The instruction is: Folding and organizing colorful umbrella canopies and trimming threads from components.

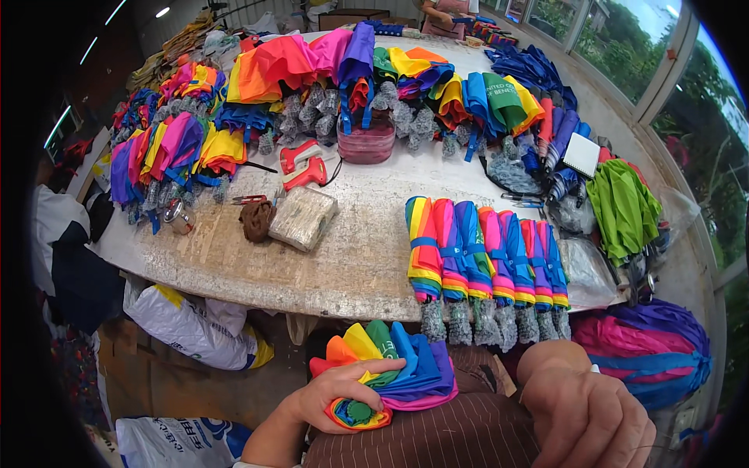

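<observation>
My left hand is wrapped round a rainbow-coloured folding umbrella over my lap. Its coloured folds hang loose and fan out to the right of my fingers, and a green round end pokes out below them. Close to the camera at the lower right, my right hand is curled closed; a small white edge shows beside it, but what the fingers hold, if anything, is hidden. Just beyond, on the table's near edge, several rolled and strapped rainbow umbrellas lie side by side, their handles in bubble wrap pointing toward me.
The worn table bears loose rainbow umbrellas, red-and-white tools, a wrapped block, a pink container, a notepad and a green umbrella. White sacks lie below left; an umbrella bundle sits right.
</observation>
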The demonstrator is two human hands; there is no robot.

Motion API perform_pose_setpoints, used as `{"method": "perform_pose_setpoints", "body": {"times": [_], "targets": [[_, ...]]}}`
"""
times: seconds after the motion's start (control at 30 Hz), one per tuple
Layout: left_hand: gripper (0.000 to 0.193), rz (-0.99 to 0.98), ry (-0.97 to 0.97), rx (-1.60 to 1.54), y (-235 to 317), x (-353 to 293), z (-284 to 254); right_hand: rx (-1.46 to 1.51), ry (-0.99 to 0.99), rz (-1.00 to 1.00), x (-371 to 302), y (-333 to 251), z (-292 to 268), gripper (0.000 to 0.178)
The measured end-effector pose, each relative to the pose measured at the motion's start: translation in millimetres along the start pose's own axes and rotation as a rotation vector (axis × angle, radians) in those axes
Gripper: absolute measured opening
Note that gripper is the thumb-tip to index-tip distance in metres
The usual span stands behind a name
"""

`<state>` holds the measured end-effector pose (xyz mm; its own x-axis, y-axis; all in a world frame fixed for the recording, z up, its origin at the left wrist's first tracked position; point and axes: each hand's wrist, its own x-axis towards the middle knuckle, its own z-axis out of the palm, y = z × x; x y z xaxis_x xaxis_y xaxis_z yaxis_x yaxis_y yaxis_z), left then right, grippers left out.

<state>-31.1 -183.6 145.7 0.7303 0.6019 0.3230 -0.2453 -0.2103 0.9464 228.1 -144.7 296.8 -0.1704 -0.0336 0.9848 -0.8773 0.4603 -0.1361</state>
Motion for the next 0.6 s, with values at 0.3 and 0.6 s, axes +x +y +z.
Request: {"method": "perform_pose_setpoints", "body": {"times": [0.3, 0.6], "targets": [[0.028, 0.014, 0.034, 0.009, 1, -4, 7, -0.194, 0.104, -0.075, -2, 1, 19, 0.018], [0.031, 0.099, 0.162, 0.119, -7, -13, 8, -0.69, 0.053, 0.89, -68, 20, -16, 0.009]]}}
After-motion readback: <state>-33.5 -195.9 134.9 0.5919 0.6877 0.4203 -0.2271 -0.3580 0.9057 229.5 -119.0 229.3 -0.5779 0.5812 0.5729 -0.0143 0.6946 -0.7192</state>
